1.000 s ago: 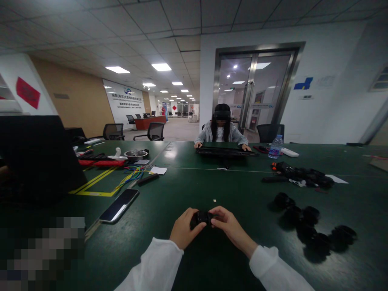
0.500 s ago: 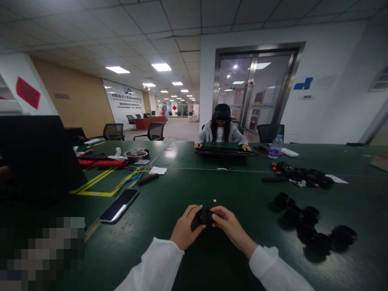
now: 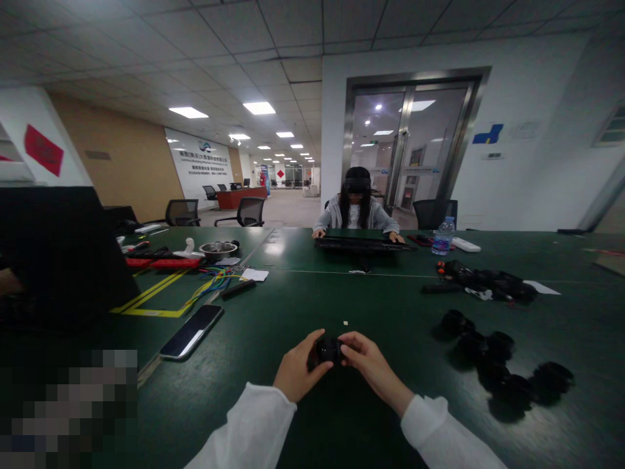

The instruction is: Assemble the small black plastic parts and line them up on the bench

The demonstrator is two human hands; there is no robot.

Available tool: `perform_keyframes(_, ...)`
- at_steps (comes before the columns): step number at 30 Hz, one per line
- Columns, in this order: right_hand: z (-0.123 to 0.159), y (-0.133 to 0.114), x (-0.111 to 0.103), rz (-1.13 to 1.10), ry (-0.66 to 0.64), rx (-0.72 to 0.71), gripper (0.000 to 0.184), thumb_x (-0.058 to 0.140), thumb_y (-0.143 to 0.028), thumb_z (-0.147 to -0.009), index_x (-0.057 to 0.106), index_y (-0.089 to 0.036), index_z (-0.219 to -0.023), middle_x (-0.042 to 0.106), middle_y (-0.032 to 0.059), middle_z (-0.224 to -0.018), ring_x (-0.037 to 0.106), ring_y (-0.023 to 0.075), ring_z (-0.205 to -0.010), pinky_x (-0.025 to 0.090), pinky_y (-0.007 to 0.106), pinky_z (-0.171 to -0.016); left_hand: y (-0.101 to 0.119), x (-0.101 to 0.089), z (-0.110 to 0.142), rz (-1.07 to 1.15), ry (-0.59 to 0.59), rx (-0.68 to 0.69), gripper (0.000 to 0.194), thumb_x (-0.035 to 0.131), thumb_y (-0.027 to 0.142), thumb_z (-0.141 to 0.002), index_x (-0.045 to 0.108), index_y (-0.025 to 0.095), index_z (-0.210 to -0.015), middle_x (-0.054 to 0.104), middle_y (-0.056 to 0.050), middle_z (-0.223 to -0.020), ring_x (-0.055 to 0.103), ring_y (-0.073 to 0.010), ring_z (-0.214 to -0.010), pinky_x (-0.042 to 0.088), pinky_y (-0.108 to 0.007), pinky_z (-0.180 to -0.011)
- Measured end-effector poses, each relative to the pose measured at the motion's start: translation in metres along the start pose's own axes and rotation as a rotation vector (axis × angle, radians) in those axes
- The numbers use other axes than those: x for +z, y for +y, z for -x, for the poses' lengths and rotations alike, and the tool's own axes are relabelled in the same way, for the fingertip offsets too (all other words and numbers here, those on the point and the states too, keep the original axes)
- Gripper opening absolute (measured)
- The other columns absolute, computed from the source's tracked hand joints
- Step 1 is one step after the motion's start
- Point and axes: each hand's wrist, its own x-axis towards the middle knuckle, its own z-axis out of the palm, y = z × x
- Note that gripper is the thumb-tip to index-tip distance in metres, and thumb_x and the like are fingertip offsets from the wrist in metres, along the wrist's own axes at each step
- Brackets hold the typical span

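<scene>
Between my two hands, just above the green table, is a small round black part, shiny on its side and much like a lens or a cap; its exact kind does not show. My left hand curls its thumb and fingers around the part's left side. From the right, my right hand pinches the part's other edge between thumb and fingertips. Several similar round black parts lie in a cluster on the table to the right. A tiny pale chip lies just beyond my hands.
Left of my hands lie a phone, coloured wires and a metal bowl. Across the green table a person holds a flat black panel. A water bottle and a black pile stand right.
My left fingers have shifted slightly on the black part, which seems turned a little and shows more of its shiny side. My right hand stays nearly where it was.
</scene>
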Motion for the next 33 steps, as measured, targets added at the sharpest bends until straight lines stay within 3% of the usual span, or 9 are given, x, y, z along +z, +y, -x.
perform_keyframes(3, -0.001, 0.0, 0.0, -0.02, 0.009, 0.004, 0.022, 0.059, -0.034, -0.066, 0.056, -0.019, -0.081, 0.055, 0.0016, -0.087, 0.054, 0.0148, -0.075, 0.045, 0.031, -0.068, -0.001, 0.001, 0.0, -0.011, -0.011, 0.014, 0.048, 0.054, 0.033, -0.072, 0.038, 0.025, -0.117, 0.052, -0.004, -0.114, 0.051, -0.0199, -0.097, 0.04, -0.033, -0.084)
perform_keyframes(7, -0.001, 0.001, -0.001, 0.004, 0.003, 0.002, 0.021, 0.06, -0.034, -0.066, 0.056, -0.02, -0.081, 0.055, 0.0018, -0.088, 0.054, 0.0158, -0.076, 0.044, 0.033, -0.069, 0.003, 0.0, 0.0, -0.021, -0.042, -0.085, 0.04, 0.052, 0.038, -0.073, 0.042, 0.024, -0.109, 0.06, -0.002, -0.089, 0.058, -0.0169, -0.073, 0.044, -0.028, -0.065)
perform_keyframes(10, -0.001, 0.002, -0.002, 0.024, -0.028, -0.021, 0.022, 0.06, -0.033, -0.066, 0.056, -0.02, -0.083, 0.055, 0.0023, -0.091, 0.054, 0.017, -0.079, 0.044, 0.035, -0.071, 0.007, -0.003, 0.0, -0.061, -0.03, -0.104, 0.031, 0.048, 0.044, -0.074, 0.05, 0.02, -0.094, 0.058, -0.001, -0.076, 0.056, -0.0154, -0.065, 0.042, -0.025, -0.058)
perform_keyframes(14, 0.0, 0.002, -0.003, 0.047, -0.069, -0.037, 0.022, 0.06, -0.03, -0.066, 0.055, -0.02, -0.085, 0.055, 0.0022, -0.092, 0.053, 0.0181, -0.084, 0.044, 0.035, -0.073, 0.011, -0.006, -0.001, -0.078, 0.03, -0.089, 0.032, 0.038, 0.045, -0.08, 0.054, 0.018, -0.083, 0.053, -0.003, -0.085, 0.053, -0.015, -0.069, 0.042, -0.024, -0.059)
perform_keyframes(22, 0.0, -0.001, 0.0, 0.129, -0.076, -0.033, 0.025, 0.064, -0.029, -0.062, 0.054, -0.021, -0.083, 0.056, 0.0013, -0.09, 0.054, 0.018, -0.081, 0.044, 0.036, -0.074, 0.004, 0.002, -0.001, 0.035, 0.087, -0.046, 0.029, 0.043, 0.035, -0.08, 0.047, 0.021, -0.105, 0.053, -0.005, -0.095, 0.053, -0.0183, -0.085, 0.044, -0.031, -0.074)
perform_keyframes(28, 0.0, 0.002, -0.001, 0.125, -0.082, -0.07, 0.025, 0.065, -0.03, -0.062, 0.055, -0.022, -0.083, 0.056, 0.0009, -0.091, 0.055, 0.0183, -0.082, 0.043, 0.035, -0.074, 0.006, -0.003, -0.002, 0.05, 0.062, -0.02, 0.023, 0.04, 0.034, -0.082, 0.053, 0.022, -0.096, 0.055, -0.005, -0.095, 0.053, -0.0182, -0.089, 0.044, -0.033, -0.08)
perform_keyframes(33, -0.006, 0.011, -0.003, 0.03, -0.036, -0.08, 0.022, 0.061, -0.031, -0.065, 0.055, -0.02, -0.083, 0.055, 0.001, -0.087, 0.054, 0.0152, -0.075, 0.044, 0.032, -0.068, 0.004, -0.001, -0.001, 0.085, 0.089, 0.094, 0.041, 0.052, 0.029, -0.074, 0.043, 0.022, -0.114, 0.043, -0.008, -0.115, 0.046, -0.0221, -0.103, 0.041, -0.036, -0.086)
